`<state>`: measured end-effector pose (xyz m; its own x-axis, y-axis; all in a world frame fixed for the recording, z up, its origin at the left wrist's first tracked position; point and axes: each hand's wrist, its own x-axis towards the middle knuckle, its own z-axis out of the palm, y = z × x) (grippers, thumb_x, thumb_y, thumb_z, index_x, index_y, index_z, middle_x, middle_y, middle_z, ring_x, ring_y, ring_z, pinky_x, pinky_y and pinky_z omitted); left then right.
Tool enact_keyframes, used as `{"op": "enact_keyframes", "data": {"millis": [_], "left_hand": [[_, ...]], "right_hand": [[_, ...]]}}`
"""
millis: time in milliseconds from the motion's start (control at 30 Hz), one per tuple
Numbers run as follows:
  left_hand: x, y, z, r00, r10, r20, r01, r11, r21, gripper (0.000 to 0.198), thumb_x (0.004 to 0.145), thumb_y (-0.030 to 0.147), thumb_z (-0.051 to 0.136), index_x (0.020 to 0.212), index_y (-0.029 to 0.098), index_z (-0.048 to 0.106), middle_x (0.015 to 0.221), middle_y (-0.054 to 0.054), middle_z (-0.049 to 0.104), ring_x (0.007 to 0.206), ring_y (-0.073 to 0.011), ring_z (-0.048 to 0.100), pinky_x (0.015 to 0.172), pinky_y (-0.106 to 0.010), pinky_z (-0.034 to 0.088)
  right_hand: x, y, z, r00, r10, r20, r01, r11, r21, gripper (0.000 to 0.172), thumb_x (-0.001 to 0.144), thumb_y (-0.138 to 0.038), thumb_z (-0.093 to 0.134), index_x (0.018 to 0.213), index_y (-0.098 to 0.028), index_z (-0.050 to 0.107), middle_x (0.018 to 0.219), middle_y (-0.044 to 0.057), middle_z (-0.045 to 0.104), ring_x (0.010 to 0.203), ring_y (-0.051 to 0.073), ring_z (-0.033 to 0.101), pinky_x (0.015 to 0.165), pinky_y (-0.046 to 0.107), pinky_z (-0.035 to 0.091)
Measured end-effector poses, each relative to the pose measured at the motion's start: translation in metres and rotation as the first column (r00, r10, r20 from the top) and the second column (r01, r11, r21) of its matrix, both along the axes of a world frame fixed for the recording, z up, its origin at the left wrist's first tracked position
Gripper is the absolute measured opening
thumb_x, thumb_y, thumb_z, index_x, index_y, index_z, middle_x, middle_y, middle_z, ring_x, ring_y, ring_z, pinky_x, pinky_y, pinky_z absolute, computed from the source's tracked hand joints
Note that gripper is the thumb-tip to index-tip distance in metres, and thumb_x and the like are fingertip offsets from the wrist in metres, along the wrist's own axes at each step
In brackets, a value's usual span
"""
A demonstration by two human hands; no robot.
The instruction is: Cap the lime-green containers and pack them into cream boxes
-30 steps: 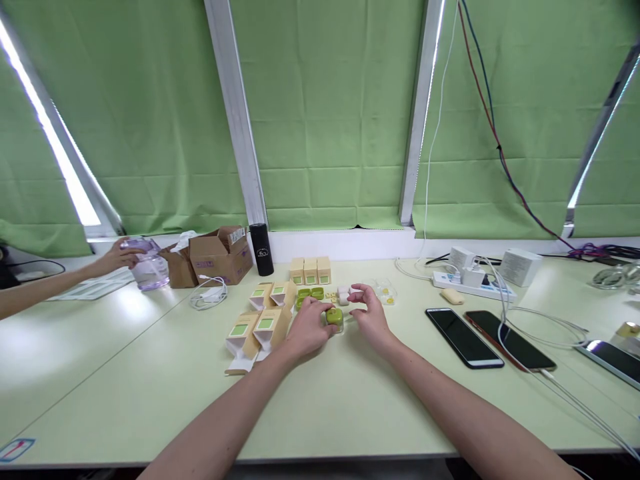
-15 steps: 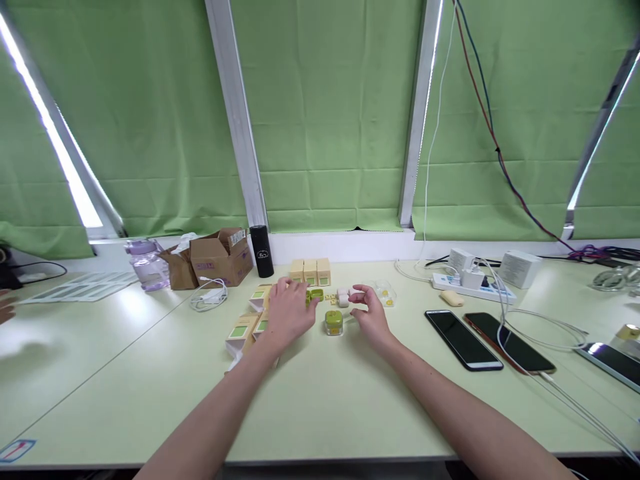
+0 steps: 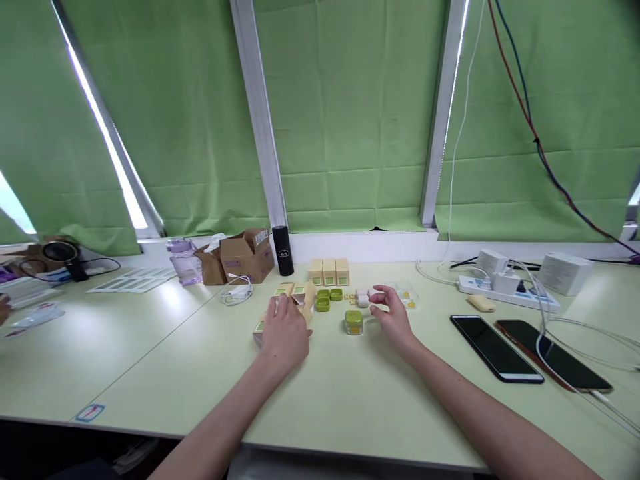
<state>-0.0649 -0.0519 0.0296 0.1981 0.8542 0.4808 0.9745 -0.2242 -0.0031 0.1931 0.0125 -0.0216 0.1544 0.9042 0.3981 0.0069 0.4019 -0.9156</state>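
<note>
My left hand [image 3: 286, 333] is lowered over a group of small kraft cardboard boxes [image 3: 300, 291] with green labels. Its fingers curl around one box, which the hand mostly covers. My right hand [image 3: 395, 320] hovers with thumb and fingers apart, holding nothing. Just left of it stands a small clear container with a green lid [image 3: 354, 321]. Small white pieces [image 3: 363, 298] lie close to its fingertips. Between the hands are several small green open trays [image 3: 323, 303] and tiny yellow pieces [image 3: 349, 299].
Three upright kraft boxes [image 3: 329, 272] stand at the back, right of a black cylinder [image 3: 283, 251]. A brown carton [image 3: 247, 257] and purple bottle [image 3: 185, 262] are left. A clear tray [image 3: 407, 295], power strip [image 3: 505, 293] and phones [image 3: 495, 348] sit right. Another person's hand [image 3: 4, 308] shows far left.
My left hand has moved from beside the green trays down and back onto the kraft boxes, uncovering the trays. My right hand keeps its spread pose. The view has turned left.
</note>
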Motion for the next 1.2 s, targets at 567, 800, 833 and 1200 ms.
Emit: {"op": "enact_keyframes", "data": {"millis": [567, 800, 833, 1200], "left_hand": [[0.014, -0.015, -0.001, 0.978, 0.165, -0.130, -0.172, 0.984, -0.048, 0.050, 0.087, 0.041, 0.062, 0.127, 0.013, 0.062, 0.114, -0.024, 0.067, 0.109, -0.0440, 0.062, 0.107, -0.056, 0.033], [0.023, -0.026, 0.018, 0.941, 0.181, -0.285, -0.194, 0.981, -0.019, 0.041, 0.088, 0.022, 0.055, 0.126, 0.008, 0.060, 0.115, -0.024, 0.065, 0.085, -0.0335, 0.068, 0.086, -0.046, 0.046], [0.024, -0.028, 0.020, 0.945, 0.170, -0.279, -0.173, 0.985, 0.015, 0.038, 0.089, 0.021, 0.053, 0.124, 0.009, 0.060, 0.113, -0.023, 0.065, 0.081, -0.0319, 0.067, 0.084, -0.046, 0.047], [0.054, 0.026, 0.029, 0.952, -0.287, -0.110, 0.300, 0.792, 0.532, 0.038, 0.093, 0.019, 0.059, 0.129, 0.019, 0.047, 0.130, -0.019, 0.054, 0.112, -0.0327, 0.063, 0.084, -0.044, 0.058]], "right_hand": [[-0.004, -0.005, 0.009, 1.000, 0.008, 0.020, -0.009, 1.000, 0.011, 0.049, 0.071, -0.032, 0.062, 0.119, -0.022, 0.055, 0.098, 0.006, 0.064, 0.103, 0.026, 0.061, 0.077, 0.036, 0.052], [-0.006, -0.007, 0.011, 1.000, -0.003, 0.023, 0.002, 1.000, 0.026, 0.047, 0.073, -0.032, 0.062, 0.119, -0.022, 0.055, 0.099, 0.005, 0.064, 0.103, 0.025, 0.063, 0.078, 0.037, 0.052], [-0.006, -0.007, 0.012, 1.000, -0.007, 0.025, 0.006, 0.999, 0.034, 0.047, 0.074, -0.032, 0.062, 0.119, -0.023, 0.055, 0.099, 0.005, 0.065, 0.102, 0.025, 0.063, 0.079, 0.037, 0.052], [-0.012, -0.025, 0.030, 0.989, 0.047, 0.140, -0.068, 0.986, 0.151, 0.045, 0.091, -0.050, 0.067, 0.126, -0.023, 0.059, 0.120, 0.011, 0.075, 0.114, 0.028, 0.067, 0.092, 0.042, 0.047]]}}
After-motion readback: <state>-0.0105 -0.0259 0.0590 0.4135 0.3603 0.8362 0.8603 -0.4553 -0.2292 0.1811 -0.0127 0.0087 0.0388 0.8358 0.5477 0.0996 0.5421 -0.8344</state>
